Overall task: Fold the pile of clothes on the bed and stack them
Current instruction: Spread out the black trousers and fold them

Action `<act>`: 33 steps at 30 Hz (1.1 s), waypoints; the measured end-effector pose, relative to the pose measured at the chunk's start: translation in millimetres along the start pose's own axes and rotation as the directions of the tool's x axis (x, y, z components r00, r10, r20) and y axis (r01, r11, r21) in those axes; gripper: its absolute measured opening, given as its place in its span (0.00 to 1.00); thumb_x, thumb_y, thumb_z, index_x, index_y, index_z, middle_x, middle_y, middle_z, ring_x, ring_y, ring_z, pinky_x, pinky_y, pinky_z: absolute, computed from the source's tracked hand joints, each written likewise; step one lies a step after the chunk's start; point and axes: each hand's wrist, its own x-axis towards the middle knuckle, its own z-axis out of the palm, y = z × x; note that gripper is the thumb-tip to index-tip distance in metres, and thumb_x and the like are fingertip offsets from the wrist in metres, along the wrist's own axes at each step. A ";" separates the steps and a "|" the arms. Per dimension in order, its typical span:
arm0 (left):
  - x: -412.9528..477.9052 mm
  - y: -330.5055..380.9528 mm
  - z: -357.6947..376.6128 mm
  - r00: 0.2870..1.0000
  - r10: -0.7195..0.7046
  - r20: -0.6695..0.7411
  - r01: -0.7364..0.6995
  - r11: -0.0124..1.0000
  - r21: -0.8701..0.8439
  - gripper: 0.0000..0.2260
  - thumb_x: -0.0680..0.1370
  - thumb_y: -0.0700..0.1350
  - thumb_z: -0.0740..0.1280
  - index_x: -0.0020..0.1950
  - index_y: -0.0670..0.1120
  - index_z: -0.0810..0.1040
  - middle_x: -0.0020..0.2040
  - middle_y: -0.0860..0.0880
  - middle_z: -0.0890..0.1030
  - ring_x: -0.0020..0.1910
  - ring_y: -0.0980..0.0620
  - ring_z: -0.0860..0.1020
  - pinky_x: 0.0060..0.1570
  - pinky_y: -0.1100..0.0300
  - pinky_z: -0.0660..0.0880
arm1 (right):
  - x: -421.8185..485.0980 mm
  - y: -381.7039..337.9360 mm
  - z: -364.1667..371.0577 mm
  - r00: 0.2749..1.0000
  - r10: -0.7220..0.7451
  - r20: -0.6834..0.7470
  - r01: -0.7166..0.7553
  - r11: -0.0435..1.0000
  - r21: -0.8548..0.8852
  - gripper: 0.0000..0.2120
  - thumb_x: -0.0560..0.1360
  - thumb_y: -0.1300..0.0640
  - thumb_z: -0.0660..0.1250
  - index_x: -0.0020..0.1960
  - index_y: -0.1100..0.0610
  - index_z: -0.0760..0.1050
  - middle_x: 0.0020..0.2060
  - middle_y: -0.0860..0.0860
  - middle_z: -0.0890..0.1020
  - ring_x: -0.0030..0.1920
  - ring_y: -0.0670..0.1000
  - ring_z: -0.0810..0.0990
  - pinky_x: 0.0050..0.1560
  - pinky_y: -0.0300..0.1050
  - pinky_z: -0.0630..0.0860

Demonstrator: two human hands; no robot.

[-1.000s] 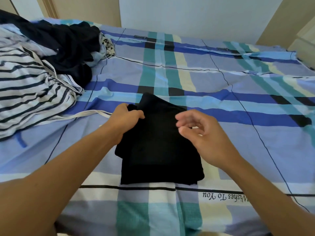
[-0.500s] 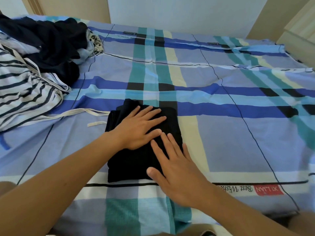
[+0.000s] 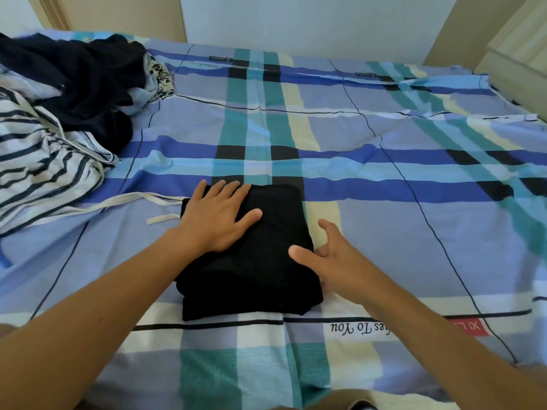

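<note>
Fig. Flattening the folded black garment (image 3: 266, 261) on the bed (image 3: 399, 232).
Left hand (image 3: 220, 216) presses flat on top; right hand (image 3: 328, 261), released, loose-fingered, sits at its edge. Next, probably: fetch from the unfolded pile (image 3: 59, 128).

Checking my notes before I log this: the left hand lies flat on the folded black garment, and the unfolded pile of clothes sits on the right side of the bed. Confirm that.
One detail is wrong. The left hand does lie flat on the folded black garment, but the unfolded pile of clothes sits on the left side of the bed, not the right. The head view shows it.
</note>
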 end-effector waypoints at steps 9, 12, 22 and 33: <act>-14.9 16.4 -29.4 0.997 -0.058 -0.058 0.064 0.993 0.095 0.34 0.74 0.75 0.45 0.44 0.49 0.77 0.43 0.49 0.78 0.46 0.46 0.78 0.47 0.51 0.71 | 11.0 0.1 -67.6 0.975 -0.028 0.221 -0.021 0.976 0.217 0.28 0.71 0.65 0.72 0.67 0.47 0.73 0.56 0.54 0.85 0.54 0.56 0.85 0.57 0.51 0.80; -25.3 28.4 -35.8 0.993 -0.065 0.097 0.067 0.998 -0.018 0.33 0.73 0.75 0.55 0.30 0.46 0.70 0.31 0.49 0.74 0.35 0.48 0.76 0.39 0.53 0.76 | 19.5 18.6 -106.9 0.980 0.096 -0.175 -0.059 0.977 0.206 0.36 0.68 0.59 0.78 0.71 0.44 0.69 0.62 0.56 0.80 0.57 0.56 0.82 0.59 0.52 0.78; -33.1 44.6 -28.5 0.946 -0.135 0.296 0.280 0.802 -0.527 0.35 0.69 0.70 0.70 0.65 0.46 0.75 0.54 0.49 0.81 0.50 0.50 0.81 0.53 0.52 0.79 | 2.8 49.5 -103.8 0.971 0.195 0.138 -0.203 0.978 0.046 0.59 0.65 0.50 0.80 0.81 0.41 0.41 0.71 0.47 0.69 0.59 0.50 0.77 0.54 0.49 0.80; -49.9 104.3 -33.8 0.961 -0.013 0.276 0.275 0.157 -0.949 0.44 0.64 0.51 0.76 0.74 0.64 0.58 0.61 0.50 0.79 0.58 0.50 0.81 0.51 0.53 0.81 | -19.5 69.4 -145.4 0.990 0.133 -0.055 -0.100 0.912 0.398 0.52 0.72 0.61 0.75 0.81 0.42 0.44 0.68 0.53 0.74 0.58 0.53 0.81 0.53 0.46 0.79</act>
